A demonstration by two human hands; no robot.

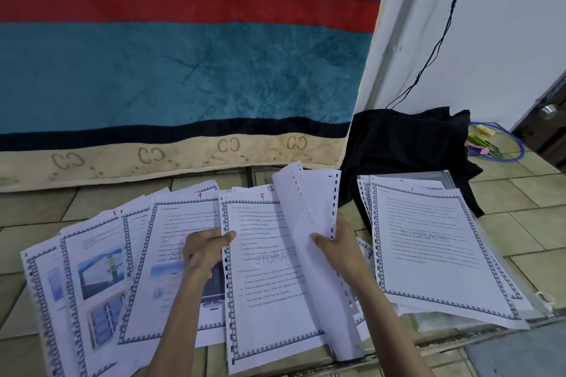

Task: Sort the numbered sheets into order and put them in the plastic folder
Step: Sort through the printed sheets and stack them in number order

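You're mid-sort: the sheets lie fanned on the tiled floor (545, 193) in front of you, w/ handwritten nos. at the top edges. Sheet 5 (269, 269) is centre, sheet 9 (171, 223) just left of it, partly under it, and more picture pages (88, 269) spread further left. To the right, well apart from the fan, a squared stack w/ sheet 1 on top (435, 248) rests on the plastic folder (539, 309), whose clear edge shows past the stack. That looks like your ordered pile.

To do this step well: read the no. on the lifted sheets (309, 223) before they go anywhere; their blank backs face you, so tip them till the top corner shows. Lift by the punched edge, don't drag, or the fan shifts and nos. get covered. Add to the right stack only the next no. in order, edges squared.

Fingers: your left hand (205, 249) pinches the left edge of sheet 5, thumb on top, fingers curled under. Your right hand (340, 248) grips the lifted sheets, thumb on the near face, fingers wrapped behind the punched edge.

Beyond: a black cloth (407, 147) behind the stack, a teal blanket (183, 64) hanging ahead.
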